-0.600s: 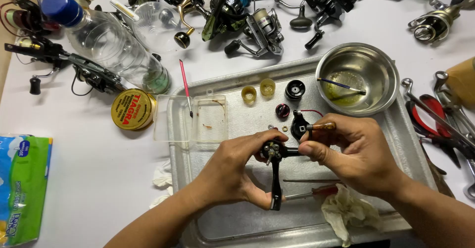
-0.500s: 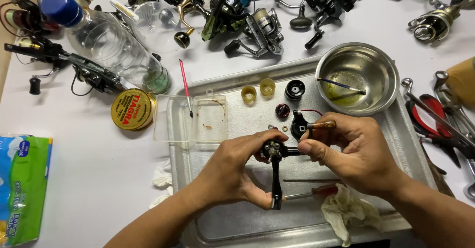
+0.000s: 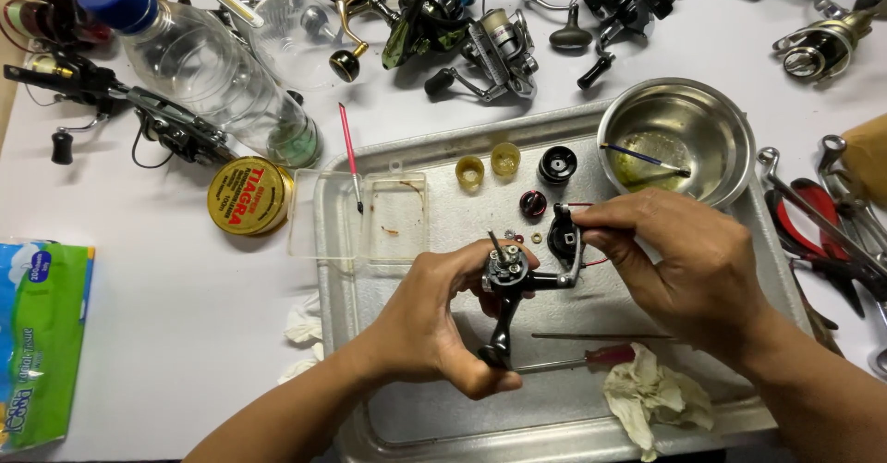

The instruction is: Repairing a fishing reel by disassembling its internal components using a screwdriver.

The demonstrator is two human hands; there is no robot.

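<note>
Barely any change from half a second back: my left hand still grips the black reel body mid-frame over the metal tray, right hand still pinching its rotor arm, so fitting continues.

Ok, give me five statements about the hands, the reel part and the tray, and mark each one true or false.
1. Both hands hold the dark reel body over the metal tray. True.
2. The left hand grips the part's lower stem. True.
3. The steel bowl lies upside down. False: it stands upright, with a thin blue-handled tool inside.
4. A red-handled screwdriver lies on the tray near a crumpled rag. True.
5. The right hand holds the yellow round tin. False: the tin sits on the table, left of the tray.
</note>
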